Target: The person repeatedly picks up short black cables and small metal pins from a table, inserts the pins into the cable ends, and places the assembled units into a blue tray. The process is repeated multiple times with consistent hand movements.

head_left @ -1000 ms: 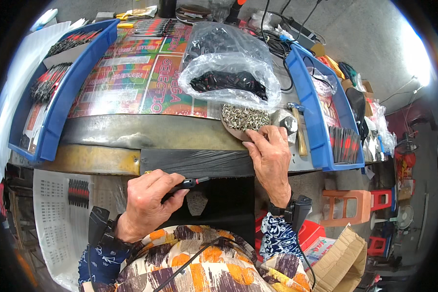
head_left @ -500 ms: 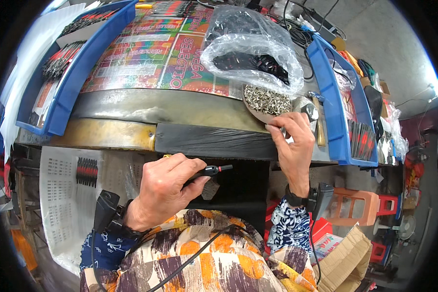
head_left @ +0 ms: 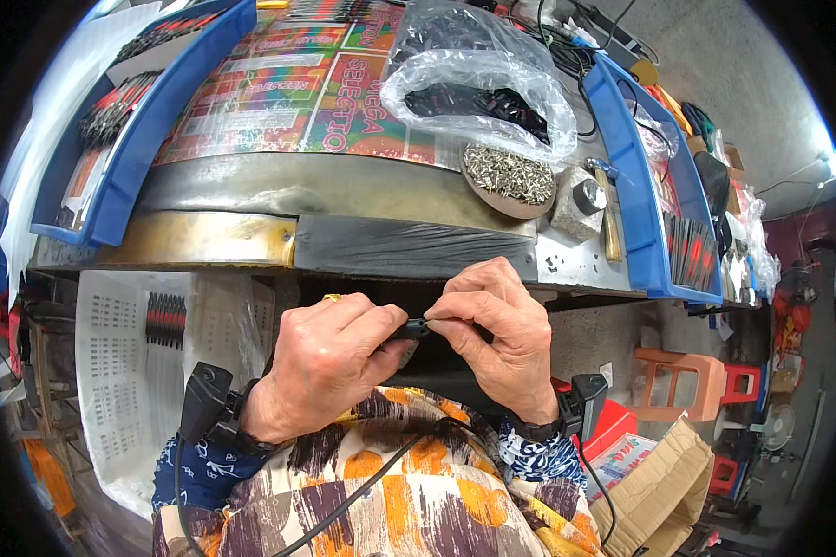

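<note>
My left hand (head_left: 330, 353) is closed around a small black handle-like piece (head_left: 412, 329), held low in front of the table edge. At that piece's right end, my right hand (head_left: 497, 334) pinches with thumb and forefinger; whatever lies between those fingertips is too small and covered to make out. Beyond the hands, on the table's front part, a round dish (head_left: 513, 203) is heaped with small silvery metal pieces (head_left: 509, 174). Behind it lies an opened clear plastic bag (head_left: 478, 70) with many small black parts inside.
Blue trays with black-and-red slim pieces stand at the left (head_left: 130, 186) and right (head_left: 643, 186). Right of the dish are a grey block with a round black top (head_left: 581, 206) and a wooden-handled tool (head_left: 613, 232). A white perforated basket (head_left: 125, 390) sits below left.
My right hand has come from the dish of metal pieces down and left to the black piece. My left hand keeps its hold on that piece, almost in place.
</note>
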The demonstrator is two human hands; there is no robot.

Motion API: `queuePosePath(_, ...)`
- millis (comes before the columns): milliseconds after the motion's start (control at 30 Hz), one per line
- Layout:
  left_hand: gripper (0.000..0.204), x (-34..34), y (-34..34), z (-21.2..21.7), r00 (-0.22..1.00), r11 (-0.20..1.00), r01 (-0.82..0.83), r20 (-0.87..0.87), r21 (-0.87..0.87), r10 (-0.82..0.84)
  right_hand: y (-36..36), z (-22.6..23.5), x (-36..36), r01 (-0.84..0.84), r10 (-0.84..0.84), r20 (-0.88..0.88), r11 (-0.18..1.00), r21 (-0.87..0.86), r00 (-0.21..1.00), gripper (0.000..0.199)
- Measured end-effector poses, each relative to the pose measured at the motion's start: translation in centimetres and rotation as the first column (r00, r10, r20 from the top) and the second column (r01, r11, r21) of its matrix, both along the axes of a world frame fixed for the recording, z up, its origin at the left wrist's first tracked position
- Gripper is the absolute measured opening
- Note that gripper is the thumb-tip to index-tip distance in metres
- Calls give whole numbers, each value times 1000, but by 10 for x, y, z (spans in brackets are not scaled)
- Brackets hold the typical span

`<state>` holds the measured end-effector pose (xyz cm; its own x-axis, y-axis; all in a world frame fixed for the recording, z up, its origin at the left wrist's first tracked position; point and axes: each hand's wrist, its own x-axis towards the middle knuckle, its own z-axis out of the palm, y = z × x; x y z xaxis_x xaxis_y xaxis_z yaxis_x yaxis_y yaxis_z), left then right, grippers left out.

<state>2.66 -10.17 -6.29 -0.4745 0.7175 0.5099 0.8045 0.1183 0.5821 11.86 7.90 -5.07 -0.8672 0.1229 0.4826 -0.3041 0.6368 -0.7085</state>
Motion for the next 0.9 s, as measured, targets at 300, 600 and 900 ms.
queuePosePath(300,30,3,-2,1,999,1000,-14,-42,-3,14,-3,3,0,-23,26,-21,993,119,999,19)
queuePosePath(600,32,5,-3,-2,992,999,-26,-123,-18,24,-12,9,1,27,23,-117,914,406,993,26)
queuePosePath(900,29,2,-5,-3,987,1000,-16,-160,-21,13,-15,1,7,57,61,-188,825,563,980,34)
